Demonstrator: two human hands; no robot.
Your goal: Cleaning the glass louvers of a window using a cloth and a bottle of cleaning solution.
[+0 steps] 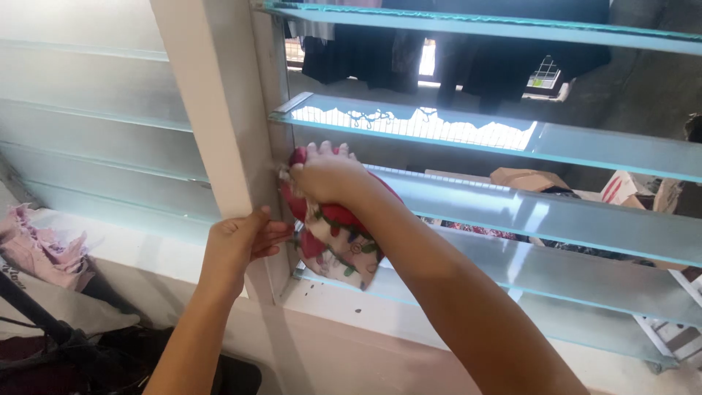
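1. Right forearm — nearest item, entering from the lower right and rising to the right hand (327, 175), which is closed around a patterned cloth (338, 245). The fingers are clamped on the bunched top of the cloth and press it against the end of a glass louvre slat (534, 212), just beside the white window post (219, 117).
2. Patterned cloth — red and white with small coloured motifs; gripped at the top, its loose end hanging below the hand in front of the lower slats.
3. Left hand (238, 245) — reaching up from the lower left, fingers loosely curled and touching the post's lower part, fingertips just beside the hanging cloth. It holds nothing; the grip is part open.
4. White window post — upright, slightly tilted in view, dividing two banks of louvres.
5. Glass louvre slats, right bank — tilted open, blue-green edges; the right arm crosses in front of the lower ones.
6. Frosted slats (88, 124), left bank — lying closed.
7. Dark garments (365, 51) — hanging outside, seen through the upper gaps.
8. Brown bag and cartons (530, 179) — outside, partly hidden behind the slats.
9. Pink crumpled fabric (40, 249) — on the sill at the far left, well apart from both hands.
10. Dark items (73, 351) — bottom left, below the sill; kind unclear.
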